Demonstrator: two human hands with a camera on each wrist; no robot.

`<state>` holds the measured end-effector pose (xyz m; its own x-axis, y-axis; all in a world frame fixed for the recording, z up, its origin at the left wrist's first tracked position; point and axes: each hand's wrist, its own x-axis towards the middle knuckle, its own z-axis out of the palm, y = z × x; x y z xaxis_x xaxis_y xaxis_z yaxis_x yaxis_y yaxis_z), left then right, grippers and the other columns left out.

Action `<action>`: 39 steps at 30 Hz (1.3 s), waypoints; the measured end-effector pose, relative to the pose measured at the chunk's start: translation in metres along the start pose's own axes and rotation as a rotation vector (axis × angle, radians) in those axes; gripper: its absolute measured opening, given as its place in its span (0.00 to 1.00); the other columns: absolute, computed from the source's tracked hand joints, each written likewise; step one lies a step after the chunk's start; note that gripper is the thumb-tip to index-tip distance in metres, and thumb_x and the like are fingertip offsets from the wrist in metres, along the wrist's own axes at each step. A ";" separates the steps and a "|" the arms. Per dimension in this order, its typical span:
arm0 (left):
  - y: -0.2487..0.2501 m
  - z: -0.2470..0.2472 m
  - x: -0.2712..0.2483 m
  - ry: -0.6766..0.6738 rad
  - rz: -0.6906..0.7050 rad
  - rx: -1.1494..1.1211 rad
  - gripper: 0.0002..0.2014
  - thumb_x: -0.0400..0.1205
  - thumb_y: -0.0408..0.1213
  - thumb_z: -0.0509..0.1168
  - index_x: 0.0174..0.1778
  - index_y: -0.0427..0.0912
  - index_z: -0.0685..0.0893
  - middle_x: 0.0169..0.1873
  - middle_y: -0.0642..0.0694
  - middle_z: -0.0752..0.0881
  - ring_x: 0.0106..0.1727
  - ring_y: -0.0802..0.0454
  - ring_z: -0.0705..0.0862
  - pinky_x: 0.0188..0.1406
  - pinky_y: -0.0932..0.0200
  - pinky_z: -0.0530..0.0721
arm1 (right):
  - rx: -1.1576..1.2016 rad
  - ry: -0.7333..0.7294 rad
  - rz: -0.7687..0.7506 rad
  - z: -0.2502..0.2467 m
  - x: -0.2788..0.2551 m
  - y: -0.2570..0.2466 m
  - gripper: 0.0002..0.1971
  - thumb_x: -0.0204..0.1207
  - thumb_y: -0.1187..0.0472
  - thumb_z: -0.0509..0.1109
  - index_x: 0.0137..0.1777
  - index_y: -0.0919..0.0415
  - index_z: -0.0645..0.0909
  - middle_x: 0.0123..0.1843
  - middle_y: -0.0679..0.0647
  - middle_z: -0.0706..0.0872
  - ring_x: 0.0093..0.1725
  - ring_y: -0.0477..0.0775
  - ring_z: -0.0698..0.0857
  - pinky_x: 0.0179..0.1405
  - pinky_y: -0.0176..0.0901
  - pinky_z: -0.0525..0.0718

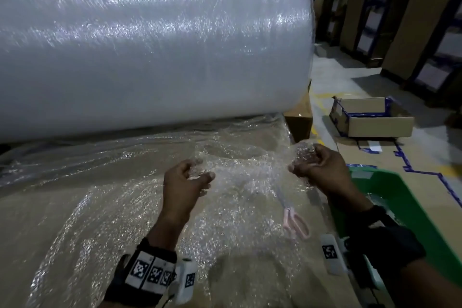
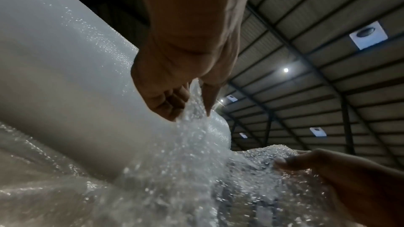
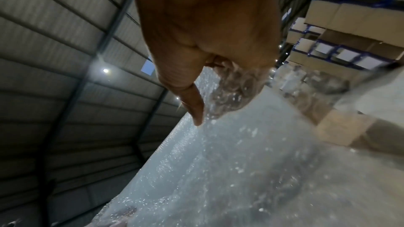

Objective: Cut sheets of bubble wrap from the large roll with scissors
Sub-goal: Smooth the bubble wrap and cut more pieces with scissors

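Both hands seemingly gripping sheet [image 1: 237,177] — lifted

Cardboard-covered surface [image 1: 50,207], bubble wrap roll [image 1: 150,57], unrolled sheet [image 1: 237,207], pink scissors [image 1: 296,222]

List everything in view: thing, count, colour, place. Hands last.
bubble wrap roll: one, clear-white, lying across the far side of the table
loose bubble wrap: clear, spread over the brown table top
scissors: one pair, pink handles, lying on the wrap below the right hand
green bin: one, right of the table
open cardboard box: one, brown with blue tape, on the floor at right
left hand: pinches the wrap
right hand: grips bunched wrap
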<state>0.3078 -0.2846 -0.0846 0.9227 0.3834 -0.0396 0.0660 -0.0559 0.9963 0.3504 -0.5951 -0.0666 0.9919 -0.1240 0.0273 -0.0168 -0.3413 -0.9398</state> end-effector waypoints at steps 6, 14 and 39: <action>0.008 0.014 -0.020 0.189 0.169 0.011 0.21 0.77 0.28 0.80 0.61 0.55 0.90 0.42 0.52 0.94 0.41 0.54 0.92 0.47 0.50 0.92 | -0.091 0.183 -0.293 0.004 -0.016 -0.016 0.13 0.72 0.58 0.86 0.53 0.52 0.88 0.45 0.43 0.93 0.43 0.37 0.90 0.46 0.37 0.88; 0.029 0.071 -0.064 0.069 0.360 0.003 0.11 0.86 0.37 0.75 0.54 0.61 0.93 0.52 0.55 0.94 0.52 0.56 0.92 0.49 0.59 0.89 | -0.289 0.118 -0.645 0.067 -0.074 -0.040 0.09 0.86 0.56 0.68 0.62 0.53 0.86 0.54 0.47 0.86 0.43 0.46 0.85 0.42 0.47 0.87; 0.019 -0.008 -0.034 0.044 -0.105 -0.433 0.14 0.89 0.38 0.67 0.70 0.43 0.88 0.62 0.41 0.92 0.58 0.38 0.91 0.49 0.49 0.86 | 0.152 -0.430 -0.170 0.026 -0.053 -0.016 0.08 0.80 0.60 0.80 0.56 0.61 0.91 0.46 0.56 0.96 0.43 0.57 0.93 0.44 0.56 0.89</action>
<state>0.2750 -0.2914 -0.0639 0.9018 0.4057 -0.1487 -0.0148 0.3729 0.9277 0.3016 -0.5585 -0.0616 0.9415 0.3292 0.0719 0.1369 -0.1789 -0.9743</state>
